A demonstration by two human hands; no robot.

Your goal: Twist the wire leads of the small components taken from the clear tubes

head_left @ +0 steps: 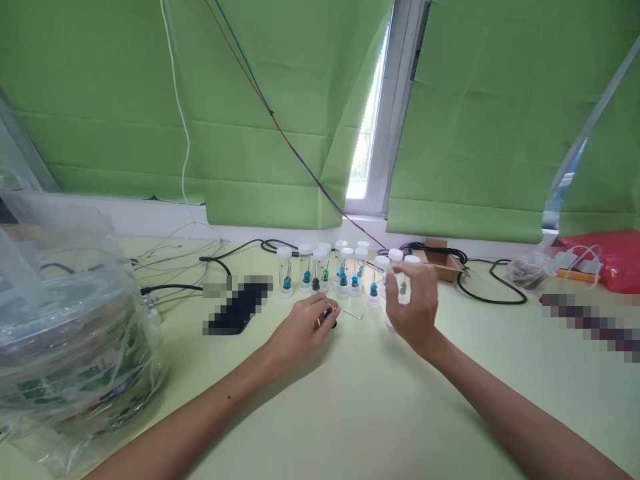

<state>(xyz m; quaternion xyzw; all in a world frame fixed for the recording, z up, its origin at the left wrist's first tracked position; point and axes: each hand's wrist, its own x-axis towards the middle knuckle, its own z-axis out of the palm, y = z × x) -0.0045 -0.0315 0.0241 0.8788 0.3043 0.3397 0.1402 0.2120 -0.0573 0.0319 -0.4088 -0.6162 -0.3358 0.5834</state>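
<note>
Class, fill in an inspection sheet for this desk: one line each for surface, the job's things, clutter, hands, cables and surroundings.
Surface: pale yellow-green table, bare in front of the person.
Job's things: a cluster of clear vials with white caps stands upright, each holding a small blue, teal or dark part; one vial is in the right hand; a thin wire piece lies on the table between the hands.
Clutter: plastic-wrapped stack at left; small cardboard box; clear bag; red bag.
Hands: left hand pinches a small dark part with wire leads; right hand grips the vial.
Cables: black cables and white wires along the back edge.
Surroundings: green blinds over a window.
</note>
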